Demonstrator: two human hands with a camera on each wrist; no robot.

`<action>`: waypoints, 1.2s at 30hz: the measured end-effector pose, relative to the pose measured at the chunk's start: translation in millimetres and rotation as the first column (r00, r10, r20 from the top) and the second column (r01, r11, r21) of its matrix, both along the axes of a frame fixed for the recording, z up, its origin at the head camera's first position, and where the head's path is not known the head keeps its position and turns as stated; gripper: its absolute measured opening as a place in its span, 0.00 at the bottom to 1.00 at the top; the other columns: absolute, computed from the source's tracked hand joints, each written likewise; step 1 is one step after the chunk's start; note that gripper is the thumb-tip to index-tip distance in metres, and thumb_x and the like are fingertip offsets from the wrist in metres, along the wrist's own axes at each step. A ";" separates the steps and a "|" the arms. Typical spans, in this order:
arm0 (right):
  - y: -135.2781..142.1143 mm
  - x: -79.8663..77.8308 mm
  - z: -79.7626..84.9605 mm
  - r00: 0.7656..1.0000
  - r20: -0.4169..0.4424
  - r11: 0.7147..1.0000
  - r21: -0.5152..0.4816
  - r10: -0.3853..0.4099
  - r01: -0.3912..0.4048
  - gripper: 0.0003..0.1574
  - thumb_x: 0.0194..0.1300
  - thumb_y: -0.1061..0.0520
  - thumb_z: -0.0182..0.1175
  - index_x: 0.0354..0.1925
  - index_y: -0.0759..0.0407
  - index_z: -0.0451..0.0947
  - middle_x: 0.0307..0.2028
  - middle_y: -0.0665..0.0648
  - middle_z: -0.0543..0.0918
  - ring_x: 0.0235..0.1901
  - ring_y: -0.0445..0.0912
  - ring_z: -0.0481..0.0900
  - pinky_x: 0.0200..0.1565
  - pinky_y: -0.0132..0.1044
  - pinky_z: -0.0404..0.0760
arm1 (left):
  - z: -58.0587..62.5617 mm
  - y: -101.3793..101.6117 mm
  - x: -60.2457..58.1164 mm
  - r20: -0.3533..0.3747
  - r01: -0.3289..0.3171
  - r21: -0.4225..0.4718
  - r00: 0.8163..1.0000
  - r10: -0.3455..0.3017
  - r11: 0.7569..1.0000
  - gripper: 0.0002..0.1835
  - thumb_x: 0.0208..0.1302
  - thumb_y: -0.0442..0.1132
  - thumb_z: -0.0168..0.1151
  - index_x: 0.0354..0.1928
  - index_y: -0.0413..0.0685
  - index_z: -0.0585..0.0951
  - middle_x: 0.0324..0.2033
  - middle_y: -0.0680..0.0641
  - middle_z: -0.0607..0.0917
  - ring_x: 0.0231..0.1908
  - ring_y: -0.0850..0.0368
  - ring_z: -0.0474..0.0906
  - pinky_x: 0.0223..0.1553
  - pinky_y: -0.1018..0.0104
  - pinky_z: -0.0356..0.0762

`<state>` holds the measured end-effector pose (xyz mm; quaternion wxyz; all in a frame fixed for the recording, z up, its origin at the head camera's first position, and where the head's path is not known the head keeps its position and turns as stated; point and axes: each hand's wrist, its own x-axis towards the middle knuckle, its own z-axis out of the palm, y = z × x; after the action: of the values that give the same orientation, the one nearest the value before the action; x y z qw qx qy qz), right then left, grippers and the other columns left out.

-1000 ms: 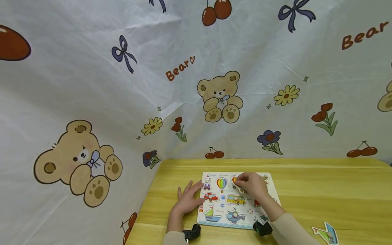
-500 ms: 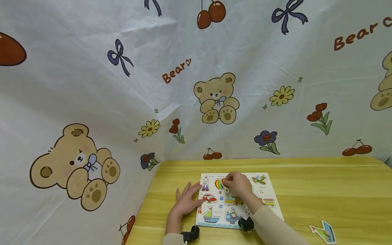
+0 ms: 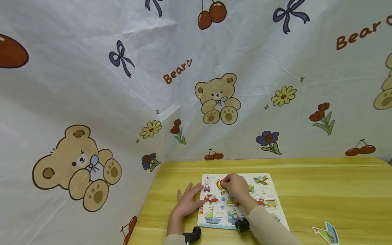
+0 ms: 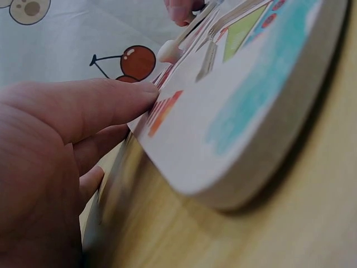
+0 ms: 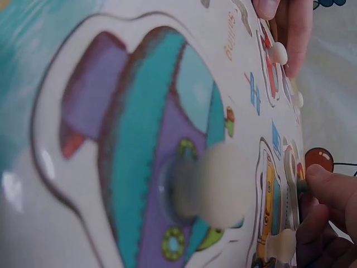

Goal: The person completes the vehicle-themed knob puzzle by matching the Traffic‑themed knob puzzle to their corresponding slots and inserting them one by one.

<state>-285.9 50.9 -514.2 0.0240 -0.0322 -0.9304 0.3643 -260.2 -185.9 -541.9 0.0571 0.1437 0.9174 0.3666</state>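
Note:
A wooden peg puzzle board (image 3: 271, 193) with vehicle pictures lies on the table. My right hand (image 3: 237, 187) pinches a hot-air balloon puzzle piece (image 3: 219, 184), which overlaps the balloon picture in the board's upper row. In the right wrist view, thumb and fingers grip it near the board's surface, beyond the submarine piece (image 5: 139, 139) with its white knob. My left hand (image 3: 188, 201) rests against the board's left edge, fingers spread and extended; its thumb (image 4: 120, 103) touches the corner area in the left wrist view. Red car (image 3: 211, 198) and rocket (image 3: 207, 183) pieces sit near that hand.
A sailboat puzzle piece (image 3: 328, 234) lies on the table (image 3: 343, 194) to the right of the board. Behind the table hangs a white cloth (image 3: 183, 34) printed with bears, bows and flowers. A train piece (image 3: 267, 203) sits at the board's right.
My right hand has moved left across the board, bringing the balloon piece over the balloon picture. My left hand keeps its place at the board's edge. The head view has shifted slightly.

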 end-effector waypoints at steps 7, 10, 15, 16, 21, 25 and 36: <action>1.1 0.3 0.0 0.999 -0.015 0.999 -0.001 0.033 -0.033 0.05 0.62 0.53 0.68 0.34 0.52 0.87 0.29 0.48 0.86 0.27 0.44 0.75 0.31 0.37 0.73 | 0.3 0.5 0.5 0.011 0.004 0.003 1.000 -0.004 1.000 0.34 0.63 0.46 0.66 0.72 0.55 0.71 0.75 0.52 0.67 0.79 0.39 0.46 0.69 0.27 0.16; -0.4 0.1 0.9 0.999 0.010 0.999 -0.012 0.045 -0.045 0.05 0.62 0.53 0.68 0.35 0.52 0.88 0.30 0.49 0.86 0.28 0.44 0.75 0.33 0.37 0.73 | 0.7 0.6 1.2 0.013 0.001 0.001 1.000 -0.001 1.000 0.33 0.63 0.46 0.66 0.71 0.55 0.71 0.74 0.52 0.67 0.79 0.39 0.46 0.69 0.27 0.17; -3.2 0.4 1.9 0.998 0.029 0.998 -0.008 0.058 -0.058 0.04 0.63 0.54 0.68 0.36 0.52 0.88 0.31 0.49 0.85 0.30 0.45 0.74 0.34 0.37 0.73 | 0.9 0.5 2.0 0.014 -0.002 -0.001 1.000 0.002 1.000 0.33 0.63 0.46 0.66 0.71 0.55 0.72 0.74 0.52 0.67 0.79 0.39 0.47 0.69 0.27 0.17; -3.6 0.3 1.8 0.998 0.030 0.998 -0.008 0.057 -0.057 0.04 0.63 0.54 0.67 0.36 0.52 0.87 0.30 0.49 0.84 0.30 0.45 0.74 0.34 0.37 0.73 | 1.1 0.6 2.0 0.014 -0.003 -0.002 1.000 0.003 1.000 0.33 0.63 0.46 0.66 0.71 0.55 0.72 0.74 0.52 0.67 0.79 0.39 0.47 0.69 0.27 0.17; -6.2 0.7 3.4 0.998 0.026 0.999 -0.001 0.052 -0.052 0.05 0.63 0.54 0.67 0.37 0.53 0.87 0.30 0.50 0.83 0.30 0.45 0.74 0.34 0.37 0.72 | 1.8 1.4 1.2 0.010 0.000 -0.003 1.000 0.000 1.000 0.33 0.63 0.46 0.66 0.71 0.55 0.72 0.74 0.51 0.67 0.79 0.39 0.46 0.69 0.26 0.17; -9.1 1.2 4.0 0.998 0.010 0.998 0.035 0.059 -0.059 0.05 0.63 0.54 0.67 0.36 0.53 0.87 0.31 0.50 0.83 0.30 0.45 0.74 0.33 0.38 0.72 | 1.9 1.2 1.2 0.009 0.004 0.004 1.000 -0.004 1.000 0.33 0.64 0.46 0.66 0.71 0.55 0.71 0.75 0.51 0.67 0.79 0.39 0.46 0.69 0.27 0.16; -11.1 0.1 1.4 0.998 -0.012 0.995 0.072 0.066 -0.065 0.04 0.62 0.54 0.68 0.35 0.53 0.87 0.29 0.50 0.82 0.28 0.45 0.73 0.31 0.37 0.70 | -0.5 0.0 -0.4 -0.006 -0.003 0.001 1.000 0.003 1.000 0.33 0.63 0.46 0.66 0.71 0.56 0.72 0.74 0.52 0.67 0.79 0.39 0.47 0.69 0.27 0.17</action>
<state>-285.8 39.8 -512.8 0.0196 0.0018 -0.9433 0.3314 -260.6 -185.9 -542.5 0.0539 0.1437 0.9176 0.3668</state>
